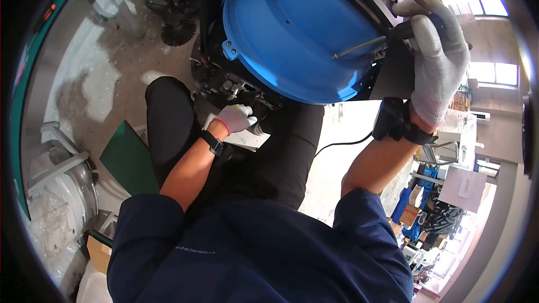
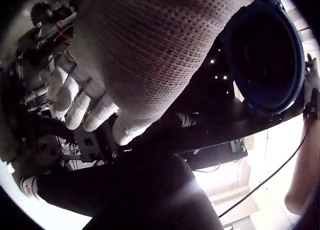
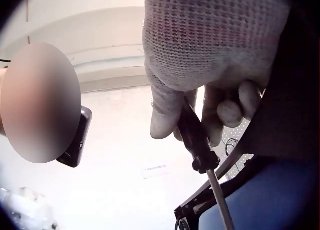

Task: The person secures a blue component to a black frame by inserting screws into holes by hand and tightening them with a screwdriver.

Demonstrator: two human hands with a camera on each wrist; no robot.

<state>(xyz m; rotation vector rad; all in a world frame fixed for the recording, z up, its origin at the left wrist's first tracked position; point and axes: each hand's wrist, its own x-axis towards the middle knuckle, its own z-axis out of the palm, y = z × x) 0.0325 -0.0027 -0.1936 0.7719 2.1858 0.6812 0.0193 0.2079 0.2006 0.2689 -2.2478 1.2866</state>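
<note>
A screwdriver (image 1: 359,47) with a dark handle is held in my gloved right hand (image 1: 441,62), up beside the black frame of a machine. Its metal shaft points left across a round blue cover (image 1: 297,28) in the head view. The right wrist view shows thumb and fingers around the handle (image 3: 195,135). My gloved left hand (image 1: 236,118) is low, under the machine and between the knees. In the left wrist view its fingers (image 2: 77,107) hang loosely bent in front of dark machine parts (image 2: 95,145), thumb apart from them, with nothing seen in the grip.
A black brush wheel (image 1: 178,32) stands on the floor at the upper left. A green panel (image 1: 128,157) leans by the leg. Plastic-wrapped items (image 1: 59,213) lie at the left. A black cable (image 1: 342,145) runs to the right wrist. Boxes (image 1: 411,214) and shelves stand far right.
</note>
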